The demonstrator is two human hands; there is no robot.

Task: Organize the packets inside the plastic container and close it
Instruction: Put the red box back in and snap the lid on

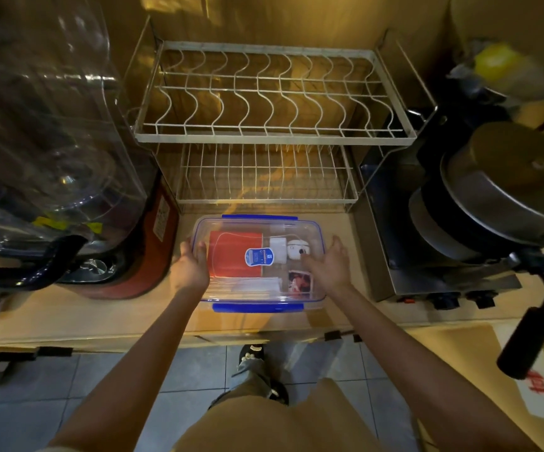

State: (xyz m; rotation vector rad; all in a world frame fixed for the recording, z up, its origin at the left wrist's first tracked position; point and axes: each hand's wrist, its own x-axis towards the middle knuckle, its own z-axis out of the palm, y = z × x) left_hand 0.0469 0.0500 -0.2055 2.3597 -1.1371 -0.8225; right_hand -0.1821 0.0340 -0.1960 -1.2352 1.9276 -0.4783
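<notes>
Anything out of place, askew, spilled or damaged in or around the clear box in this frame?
Nothing stands out. The clear plastic container with blue clips sits square on the counter, lid on, with the left hand and right hand at its sides. Inside, the orange packet and small white items lie flat; nothing is spilled.

container [257, 220] before dish rack [274, 138] – packets [235, 259] inside, stove [427, 275] right

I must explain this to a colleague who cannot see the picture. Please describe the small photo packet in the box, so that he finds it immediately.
Start at the white wire dish rack; in front of it on the counter sits a clear plastic container with blue clips. Inside, look at the near right corner, beside the right hand. The small packet there carries a reddish photo print, unlike the large plain orange packet to its left.
</notes>
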